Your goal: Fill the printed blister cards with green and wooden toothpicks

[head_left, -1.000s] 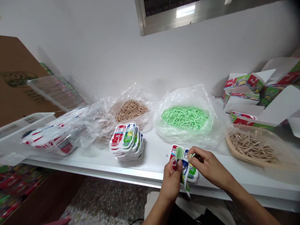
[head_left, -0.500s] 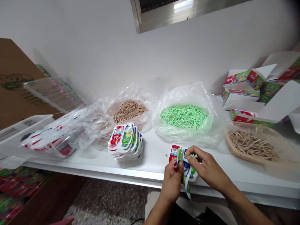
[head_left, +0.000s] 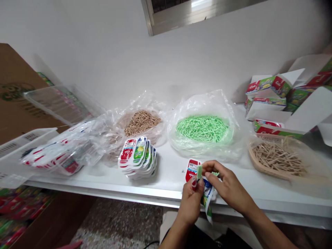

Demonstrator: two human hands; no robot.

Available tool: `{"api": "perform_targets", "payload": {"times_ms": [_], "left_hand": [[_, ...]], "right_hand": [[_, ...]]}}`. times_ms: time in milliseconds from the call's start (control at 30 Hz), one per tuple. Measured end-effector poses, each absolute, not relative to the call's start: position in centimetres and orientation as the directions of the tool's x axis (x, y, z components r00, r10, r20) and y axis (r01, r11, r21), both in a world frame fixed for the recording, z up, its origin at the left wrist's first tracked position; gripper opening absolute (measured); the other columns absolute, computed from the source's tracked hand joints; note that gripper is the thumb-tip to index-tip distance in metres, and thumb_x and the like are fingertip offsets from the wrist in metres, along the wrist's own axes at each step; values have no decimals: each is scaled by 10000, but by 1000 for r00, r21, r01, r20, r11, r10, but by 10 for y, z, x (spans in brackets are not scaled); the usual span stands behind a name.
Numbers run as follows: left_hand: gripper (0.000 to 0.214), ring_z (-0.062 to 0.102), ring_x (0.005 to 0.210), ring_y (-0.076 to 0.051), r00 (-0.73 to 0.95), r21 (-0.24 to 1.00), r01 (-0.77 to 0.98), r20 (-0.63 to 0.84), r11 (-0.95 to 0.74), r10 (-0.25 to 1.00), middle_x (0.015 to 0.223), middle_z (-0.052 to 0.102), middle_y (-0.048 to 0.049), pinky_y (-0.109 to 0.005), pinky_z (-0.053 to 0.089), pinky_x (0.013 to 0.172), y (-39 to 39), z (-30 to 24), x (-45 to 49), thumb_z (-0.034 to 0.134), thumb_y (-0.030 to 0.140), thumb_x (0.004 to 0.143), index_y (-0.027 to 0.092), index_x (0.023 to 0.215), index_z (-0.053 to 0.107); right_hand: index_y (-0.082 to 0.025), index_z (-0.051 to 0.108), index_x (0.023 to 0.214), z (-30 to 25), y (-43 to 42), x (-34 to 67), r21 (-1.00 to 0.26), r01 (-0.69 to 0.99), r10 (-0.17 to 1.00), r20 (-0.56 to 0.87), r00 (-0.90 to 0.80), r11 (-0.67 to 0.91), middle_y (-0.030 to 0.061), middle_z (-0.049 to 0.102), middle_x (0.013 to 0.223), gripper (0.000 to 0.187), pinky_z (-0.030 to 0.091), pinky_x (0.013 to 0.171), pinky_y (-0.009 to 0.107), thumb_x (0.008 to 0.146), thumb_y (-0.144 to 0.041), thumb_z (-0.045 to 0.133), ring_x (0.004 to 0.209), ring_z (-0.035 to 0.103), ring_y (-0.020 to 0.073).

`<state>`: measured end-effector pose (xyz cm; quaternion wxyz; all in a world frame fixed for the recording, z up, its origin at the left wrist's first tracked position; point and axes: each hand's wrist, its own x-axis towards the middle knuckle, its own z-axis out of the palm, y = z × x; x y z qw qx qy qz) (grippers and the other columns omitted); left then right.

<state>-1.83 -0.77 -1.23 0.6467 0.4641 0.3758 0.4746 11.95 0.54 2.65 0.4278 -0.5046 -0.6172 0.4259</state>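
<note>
White table spreading beyond hands. Clear bag lying past hands, cradling green pile. Tan-stick basket sitting right of hands; packet stack standing left. Right hand curling around green sticks. Left hand pinching drooping packet, green bundle poking up by thumb.

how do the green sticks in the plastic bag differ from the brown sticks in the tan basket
The green sticks are bright, the brown sticks dull. The green sticks lie in a clear plastic bag, the brown sticks in a tan basket. The brown sticks sit farther right than the green sticks. Both are loose heaps of thin sticks.
</note>
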Motion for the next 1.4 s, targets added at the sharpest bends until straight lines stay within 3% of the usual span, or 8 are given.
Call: {"api": "perform_targets", "payload": {"times_ms": [133, 367, 567, 767, 933, 1100, 1300, 1400], "left_hand": [[329, 514, 801, -174, 306, 960, -265, -5, 90, 952, 848, 608, -45, -284, 391, 770, -9, -7, -19, 522, 394, 883, 126, 1041, 630], [292, 474, 725, -139, 267, 954, -272, -49, 124, 962, 775, 564, -20, -262, 374, 715, -10, -19, -20, 554, 390, 866, 120, 949, 630], [308, 482, 752, -146, 323, 949, -292, -20, 120, 946, 811, 588, -26, -258, 368, 723, -12, -13, -21, 538, 399, 875, 133, 986, 644], [318, 489, 760, -154, 335, 960, -262, -2, 95, 942, 810, 593, -30, -265, 371, 740, -13, -6, -21, 536, 405, 873, 123, 965, 648], [268, 442, 707, -126, 286, 955, -276, -23, 105, 958, 754, 540, -5, -246, 356, 692, -13, -17, -23, 546, 382, 873, 126, 898, 622], [266, 386, 666, -111, 298, 950, -279, -55, 142, 953, 705, 470, 11, -243, 326, 649, -12, -20, -24, 539, 382, 876, 124, 838, 593], [340, 365, 658, -121, 349, 981, -167, -38, 101, 936, 682, 438, 7, -250, 323, 640, -10, -9, -26, 502, 445, 878, 128, 771, 565], [384, 357, 647, -124, 385, 995, -68, -40, 71, 922, 677, 433, 7, -250, 324, 625, -8, -6, -28, 494, 491, 865, 131, 743, 552]], "right_hand": [[-211, 640, 921, 30, 6, 118, -969, 213, 980, 85, -180, 123, 10, 664, 879, 203, 449, 760, 242, 866, -356, 509, 835, 596, 163], [-201, 579, 765, 29, 3, 117, -919, 380, 993, 86, -79, 110, -20, 620, 726, 95, 431, 650, 232, 814, -253, 517, 692, 565, 141], [-223, 557, 1077, 30, 0, 119, -928, 325, 978, 135, -158, 181, 22, 642, 916, 237, 451, 778, 277, 872, -309, 474, 868, 597, 173], [-208, 612, 811, 34, 0, 119, -900, 376, 969, 159, -188, 220, 14, 623, 801, 204, 437, 708, 257, 892, -325, 465, 761, 578, 160], [-209, 523, 767, 31, 0, 117, -824, 492, 959, 255, -119, 281, 5, 568, 797, 66, 416, 716, 267, 815, -192, 481, 771, 549, 164], [-219, 494, 799, 31, -2, 119, -802, 540, 966, 186, -182, 256, 3, 578, 808, 82, 429, 703, 281, 808, -160, 438, 760, 555, 169], [-237, 588, 1002, 38, 3, 124, -877, 397, 953, 188, -236, 271, 28, 631, 981, 174, 450, 814, 293, 887, -302, 474, 909, 584, 177], [-229, 650, 894, 44, 11, 126, -901, 327, 947, 211, -244, 285, 32, 647, 916, 194, 462, 803, 284, 890, -347, 496, 877, 597, 175]]}}
